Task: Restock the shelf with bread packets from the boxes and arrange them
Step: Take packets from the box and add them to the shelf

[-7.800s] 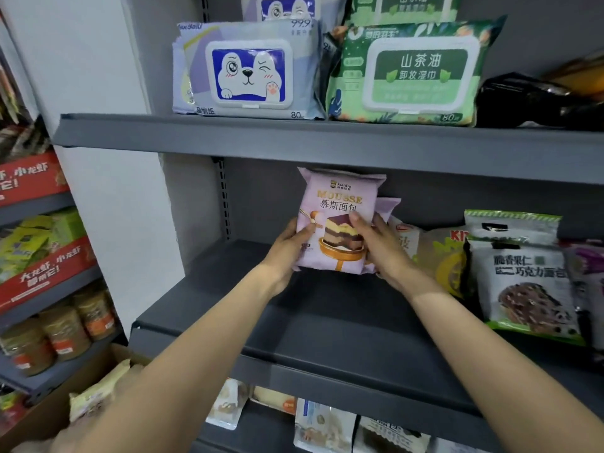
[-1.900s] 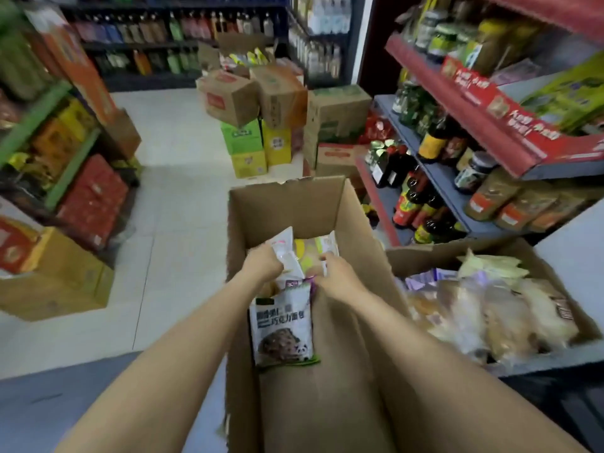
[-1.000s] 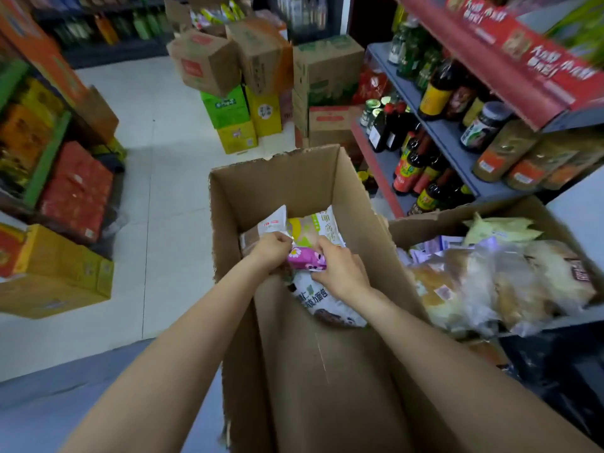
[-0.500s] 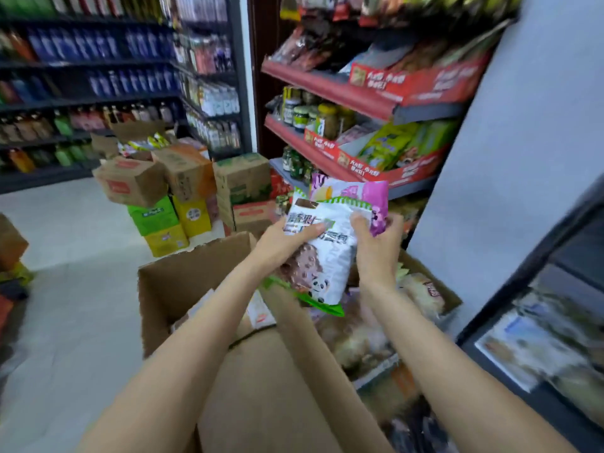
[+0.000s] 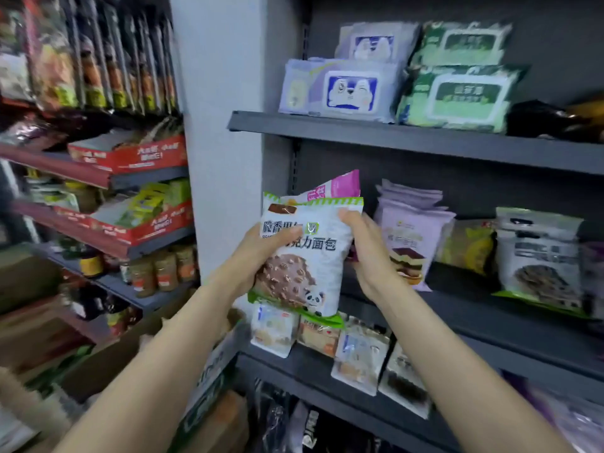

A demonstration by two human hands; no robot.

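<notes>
- White-and-green plastic, printed with a panda and a nut-studded chocolate loaf, fills the middle of the head view: a bread packet [image 5: 302, 256] held upright in the air in front of the middle shelf [image 5: 490, 322], not yet resting on it.
- Behind it sits a second, pink packet [image 5: 340, 188], only its top corner showing above the first.
- Left hand [image 5: 258, 253] grips the front packet's left edge, thumb across the printed face; right hand [image 5: 366, 253] curls round the right edge of the stack, fingers over the top corner. Both hands are clamped on the packets.
- On the middle shelf stand a row of lilac mousse packets [image 5: 408, 237], a yellow packet [image 5: 467, 246] beside them, and a matching panda packet [image 5: 539, 259] further right.
- Wet-wipe packs [image 5: 346, 89] lie on the shelf above; small clear-wrapped packets [image 5: 327, 341] line the shelf below.
- Step in hand, as I judge it: carrying fresh stock to the shelf.
- The next move probably calls for separating the two packets and standing each with its own kind, the panda one going well to the right.
</notes>
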